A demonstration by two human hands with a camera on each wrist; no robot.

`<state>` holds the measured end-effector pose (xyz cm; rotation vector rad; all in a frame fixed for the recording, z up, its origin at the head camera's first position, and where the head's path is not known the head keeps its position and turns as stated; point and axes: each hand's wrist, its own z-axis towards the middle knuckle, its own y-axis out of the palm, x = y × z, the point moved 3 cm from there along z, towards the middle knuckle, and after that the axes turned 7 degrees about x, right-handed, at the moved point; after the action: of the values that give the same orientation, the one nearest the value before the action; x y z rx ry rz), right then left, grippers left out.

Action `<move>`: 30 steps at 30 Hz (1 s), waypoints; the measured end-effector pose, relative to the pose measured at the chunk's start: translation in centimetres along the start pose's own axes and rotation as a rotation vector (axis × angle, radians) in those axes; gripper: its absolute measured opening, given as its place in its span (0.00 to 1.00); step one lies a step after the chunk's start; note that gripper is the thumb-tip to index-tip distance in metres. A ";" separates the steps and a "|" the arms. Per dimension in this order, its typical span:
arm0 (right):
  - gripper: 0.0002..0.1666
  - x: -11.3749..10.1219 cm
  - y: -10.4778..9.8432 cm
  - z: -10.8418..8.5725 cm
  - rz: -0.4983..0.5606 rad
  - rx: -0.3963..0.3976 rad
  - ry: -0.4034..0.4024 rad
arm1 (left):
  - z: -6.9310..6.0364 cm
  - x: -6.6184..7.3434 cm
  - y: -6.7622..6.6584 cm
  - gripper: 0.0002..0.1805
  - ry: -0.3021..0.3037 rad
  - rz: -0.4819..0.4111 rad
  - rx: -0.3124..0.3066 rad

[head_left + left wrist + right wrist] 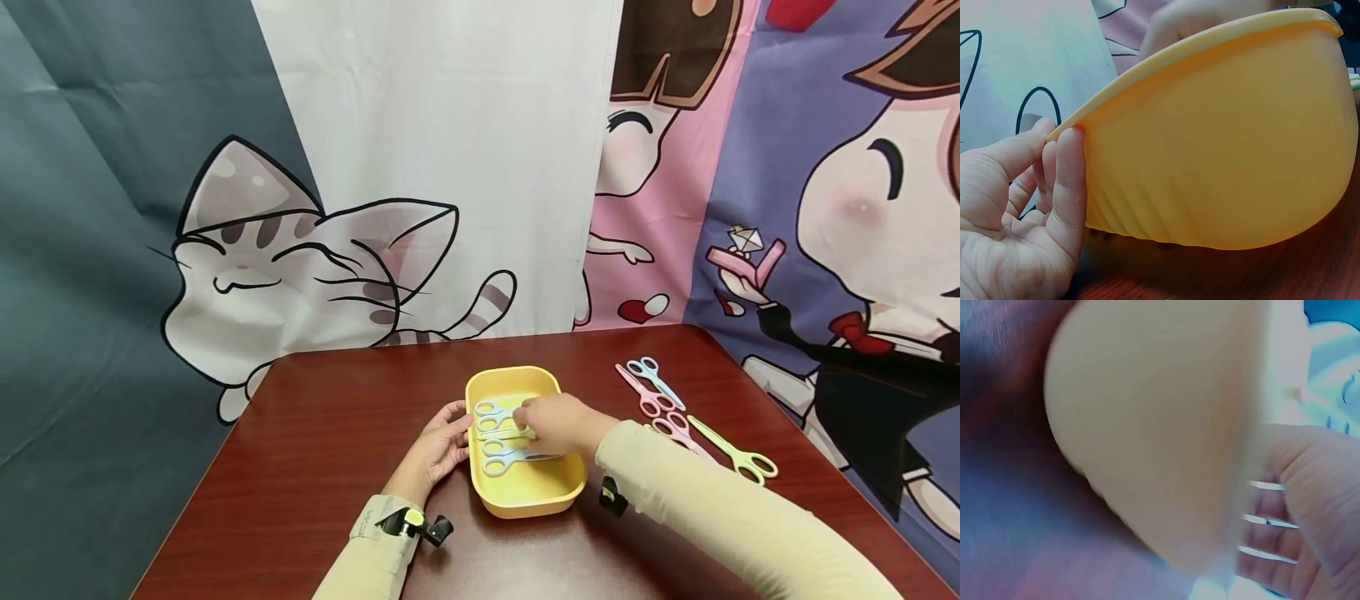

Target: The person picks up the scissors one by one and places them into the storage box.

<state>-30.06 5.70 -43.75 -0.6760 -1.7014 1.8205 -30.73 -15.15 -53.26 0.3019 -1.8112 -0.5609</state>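
The left hand (438, 448), its forearm angling in from below, pinches the left rim of the yellow plastic basket (525, 508) standing on the worktop (352, 417). The right hand (561, 423) reaches palm-down across the basket's right rim, fingers lowered by the light-blue scissors (513, 457) lying inside; whether its grip grasps any, I cannot tell.

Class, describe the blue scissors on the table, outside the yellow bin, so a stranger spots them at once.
On the red-brown table, look right of the yellow bin. Toward the back there, beside pink scissors, lie the blue scissors, handles at the far end. No other pair visible outside the bin is blue.
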 end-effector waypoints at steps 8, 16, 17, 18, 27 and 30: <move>0.07 6.3 -2.7 -1.0 0.045 0.236 0.169 | 0.0 0.1 0.0 0.16 -0.001 -0.002 -0.001; 0.06 14.4 -0.6 -4.0 0.140 0.150 0.515 | -0.1 0.0 0.0 0.16 -0.002 -0.014 -0.005; 0.06 15.1 -0.2 -4.4 0.142 0.136 0.552 | -0.1 0.0 0.0 0.16 -0.002 -0.014 -0.004; 0.06 15.7 0.2 -4.7 0.145 0.121 0.579 | -0.1 0.0 0.0 0.16 -0.001 -0.015 -0.003; 0.11 18.1 2.7 -6.6 0.102 0.080 0.678 | 0.1 0.0 0.1 0.15 -0.016 -0.047 -0.014; 0.10 18.4 3.3 -6.9 0.107 0.070 0.680 | 0.1 0.0 0.0 0.14 -0.020 -0.037 -0.010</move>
<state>-38.73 23.24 -47.33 -1.2059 -1.1591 1.4624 -30.83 -15.15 -53.32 0.3240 -1.8251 -0.6005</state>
